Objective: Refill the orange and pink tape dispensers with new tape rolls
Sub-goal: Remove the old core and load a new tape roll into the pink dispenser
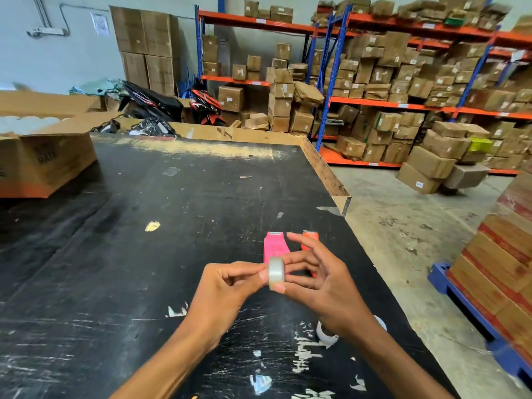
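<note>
Clear tape roll [276, 273]: pinched between left hand [227, 286] and right hand [319, 280], above black desk [144, 254]. Pink dispenser [275, 246] and orange dispenser [309, 240]: lying just beyond the roll.

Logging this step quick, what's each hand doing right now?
Left hand: fingertips pinching the clear tape roll.
Right hand: also holding the roll, fingers spread behind it.
</note>
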A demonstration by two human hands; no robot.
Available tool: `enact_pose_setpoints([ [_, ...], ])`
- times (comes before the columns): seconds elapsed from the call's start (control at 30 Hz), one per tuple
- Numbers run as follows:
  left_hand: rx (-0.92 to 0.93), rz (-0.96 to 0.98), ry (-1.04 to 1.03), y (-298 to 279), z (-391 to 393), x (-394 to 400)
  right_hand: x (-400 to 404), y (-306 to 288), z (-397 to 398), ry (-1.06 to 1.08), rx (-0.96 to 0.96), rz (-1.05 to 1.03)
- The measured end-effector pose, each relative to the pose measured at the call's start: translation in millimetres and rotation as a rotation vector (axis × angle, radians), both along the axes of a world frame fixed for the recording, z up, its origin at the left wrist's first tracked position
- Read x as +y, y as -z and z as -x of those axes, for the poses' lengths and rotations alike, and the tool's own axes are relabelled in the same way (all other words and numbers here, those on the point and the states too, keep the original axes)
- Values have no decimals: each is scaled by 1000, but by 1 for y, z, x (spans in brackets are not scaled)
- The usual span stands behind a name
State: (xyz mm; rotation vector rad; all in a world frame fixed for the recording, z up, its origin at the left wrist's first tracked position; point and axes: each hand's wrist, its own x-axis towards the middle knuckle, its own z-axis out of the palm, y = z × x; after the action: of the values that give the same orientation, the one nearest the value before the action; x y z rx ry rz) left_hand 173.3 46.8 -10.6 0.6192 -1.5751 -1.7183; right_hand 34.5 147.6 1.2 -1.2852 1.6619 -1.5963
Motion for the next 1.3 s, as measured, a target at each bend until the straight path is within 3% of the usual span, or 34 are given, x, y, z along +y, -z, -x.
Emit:
enact_pose_setpoints([
  [0.43, 104, -184, -19, -6, 10, 2, -11, 0, 2, 59, 30, 183],
  [0.8, 74, -198, -26, -7, 28, -11, -21, 0, 21, 71, -47, 94],
  [1.0, -35, 29, -119, -2, 59, -23, -39, -10, 37, 309, 134, -111],
  [1.1, -57, 73, -110, 3, 69, -31, -50, -15, 46, 334, 53, -159],
  [1.3, -184, 160, -158, 24, 83, -54, -65, -18, 66, 305, 133, -282],
])
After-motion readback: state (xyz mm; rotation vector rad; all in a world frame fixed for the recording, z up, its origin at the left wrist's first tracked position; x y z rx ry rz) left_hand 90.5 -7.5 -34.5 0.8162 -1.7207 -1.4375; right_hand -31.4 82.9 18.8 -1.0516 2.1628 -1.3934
